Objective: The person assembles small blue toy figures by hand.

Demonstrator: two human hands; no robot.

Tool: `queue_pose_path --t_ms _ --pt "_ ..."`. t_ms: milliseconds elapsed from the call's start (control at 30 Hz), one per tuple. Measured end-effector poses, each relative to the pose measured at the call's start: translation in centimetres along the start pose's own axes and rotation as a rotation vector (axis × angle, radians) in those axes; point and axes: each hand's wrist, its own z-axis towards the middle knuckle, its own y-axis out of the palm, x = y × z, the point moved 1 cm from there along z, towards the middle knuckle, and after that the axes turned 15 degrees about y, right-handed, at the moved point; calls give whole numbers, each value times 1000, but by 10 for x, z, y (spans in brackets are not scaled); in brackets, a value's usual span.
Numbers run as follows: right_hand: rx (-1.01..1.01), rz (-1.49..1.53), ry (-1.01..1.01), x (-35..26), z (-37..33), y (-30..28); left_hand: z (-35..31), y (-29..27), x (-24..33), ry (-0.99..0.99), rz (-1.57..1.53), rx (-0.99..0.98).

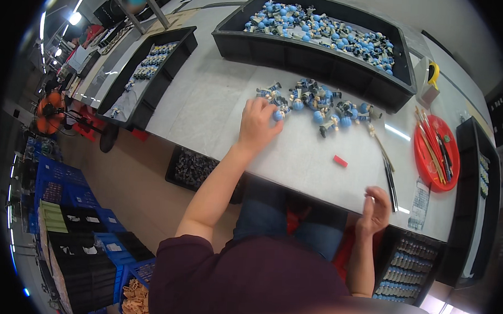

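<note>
My left hand (257, 126) rests at the near left of a loose heap of small figurines (307, 96) on the white table. Its thumb and fingers close around a small figurine (278, 115) with a blue ball-shaped head. Other figurines in the heap have blue heads and dark or grey bodies, tumbled at various angles. Near the table's front edge, my right hand (375, 213) hovers with loosely curved fingers, thumb apart, nothing visible in it. A red block-like piece (340, 161) lies between the hands, and a dark pen-like tool (390, 185) lies just beyond the right hand.
A large black bin (317, 56) of figurines stands behind the heap. Another black bin (164, 77) with rows of figurines is at left. On the right are a red dish (454, 176) of brushes, a tape dispenser (429, 86) and a black tray (466, 222).
</note>
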Motion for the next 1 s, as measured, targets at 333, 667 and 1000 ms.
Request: queue_pose_path --t_ms 333,667,1000 --pt "-234 288 737 8 23 108 -41 8 39 -646 -1497 -12" --pt "-279 262 670 17 16 110 -34 25 51 -852 -1779 169" --pt "-332 183 684 18 14 106 -36 27 52 -867 -1756 146"
